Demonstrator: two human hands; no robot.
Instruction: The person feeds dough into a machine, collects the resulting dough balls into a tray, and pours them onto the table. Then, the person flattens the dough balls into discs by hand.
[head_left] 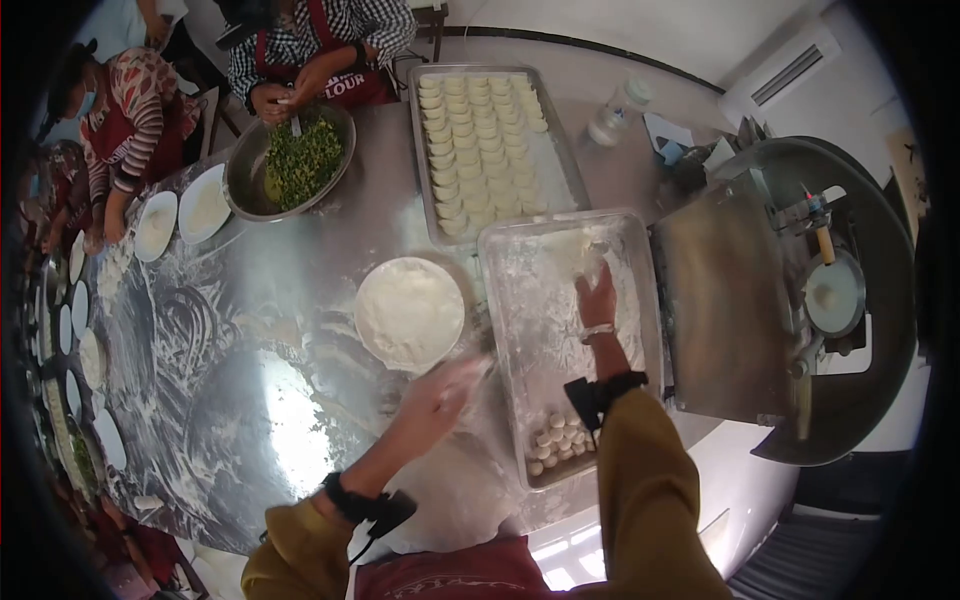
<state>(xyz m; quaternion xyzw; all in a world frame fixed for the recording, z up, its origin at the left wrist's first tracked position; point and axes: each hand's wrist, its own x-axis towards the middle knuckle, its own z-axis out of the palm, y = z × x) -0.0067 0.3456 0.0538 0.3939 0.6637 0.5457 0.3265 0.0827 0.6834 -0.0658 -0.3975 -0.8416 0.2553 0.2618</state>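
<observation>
Floured tray (520,300) with the right hand in it and dough balls at its near end.
Dough balls (556,440) cluster in the tray's near corner, well nearer than the right hand (597,300). That hand lies on the floured bottom toward the far end, fingers pointing away; cannot tell if it grips anything. Left hand (440,395) is blurred, just left of the tray's near-left rim, grip unreadable, just near of the flour bowl (410,312). Farther: second tray (555,170) with rows of dumplings (480,140), a bowl of green filling (300,160), and another person's hands (290,95) over it.
</observation>
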